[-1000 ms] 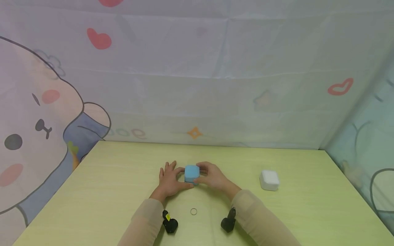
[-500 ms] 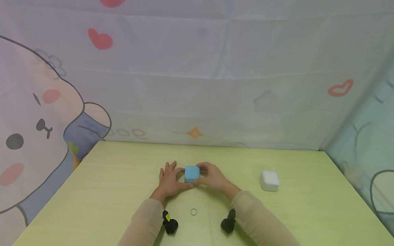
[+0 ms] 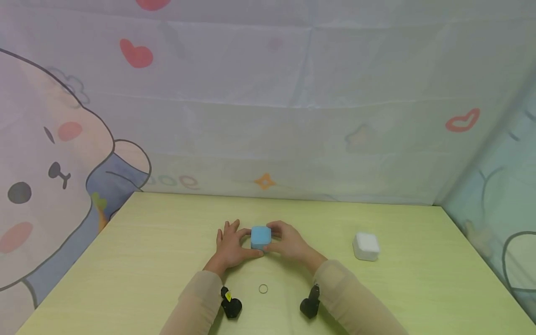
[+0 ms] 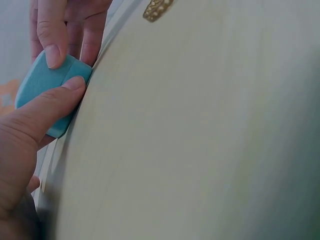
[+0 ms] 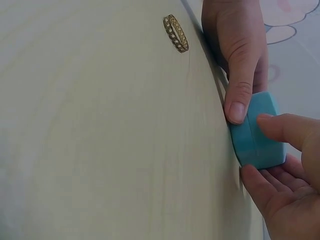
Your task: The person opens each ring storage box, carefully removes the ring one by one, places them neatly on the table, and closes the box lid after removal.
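A small blue ring box (image 3: 261,236) with rounded corners stands on the table between the two hands. Its lid is down, and a thin seam runs round its side in both wrist views. My left hand (image 3: 231,246) grips the lower part from the left, the thumb pressed on the front side below the seam. From the right, my right hand (image 3: 291,241) pinches the upper part, thumb in front and fingers behind. Nearer the body lies a gold-coloured openwork ring (image 5: 176,33), apart from both hands. The inside of the box is hidden.
A white rounded box (image 3: 366,246) stands to the right on the pale yellow-green table (image 3: 167,214). Behind the table's far edge hangs a printed cloth (image 3: 251,139). Black wrist cameras (image 3: 231,304) sit at the sleeves, on either side of the ring.
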{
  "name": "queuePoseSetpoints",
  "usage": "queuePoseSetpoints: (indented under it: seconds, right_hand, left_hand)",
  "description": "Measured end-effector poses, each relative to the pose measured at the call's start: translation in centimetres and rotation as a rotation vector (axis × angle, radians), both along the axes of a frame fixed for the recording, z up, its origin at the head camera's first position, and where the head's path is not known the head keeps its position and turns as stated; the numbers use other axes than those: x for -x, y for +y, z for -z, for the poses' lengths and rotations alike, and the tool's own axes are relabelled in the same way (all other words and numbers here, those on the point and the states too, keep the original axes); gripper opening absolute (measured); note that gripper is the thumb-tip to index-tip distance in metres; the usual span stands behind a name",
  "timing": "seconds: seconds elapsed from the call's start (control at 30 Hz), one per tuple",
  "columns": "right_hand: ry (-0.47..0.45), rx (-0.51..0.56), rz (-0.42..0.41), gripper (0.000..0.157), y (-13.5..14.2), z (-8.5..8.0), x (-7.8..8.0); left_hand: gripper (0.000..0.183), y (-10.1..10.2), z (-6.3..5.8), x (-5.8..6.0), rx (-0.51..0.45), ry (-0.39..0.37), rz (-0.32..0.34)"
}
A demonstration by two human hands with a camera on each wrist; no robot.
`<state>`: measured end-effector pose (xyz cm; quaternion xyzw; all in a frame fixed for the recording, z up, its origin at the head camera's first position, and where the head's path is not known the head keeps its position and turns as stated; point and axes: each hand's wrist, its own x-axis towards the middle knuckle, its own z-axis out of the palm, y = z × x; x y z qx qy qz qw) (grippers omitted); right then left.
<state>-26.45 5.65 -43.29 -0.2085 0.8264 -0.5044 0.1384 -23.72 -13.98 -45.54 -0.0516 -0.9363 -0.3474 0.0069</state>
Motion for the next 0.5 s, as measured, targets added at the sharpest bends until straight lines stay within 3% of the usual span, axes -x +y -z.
queuePoseSetpoints:
  seconds: [0.5]
  right_hand:
    - [-0.011,0.008,0.000,0.062,0.16,-0.16,0.01]
  left_hand:
    - [0.066,0.06,-0.31,-0.18,-0.029,-0.007,0.002]
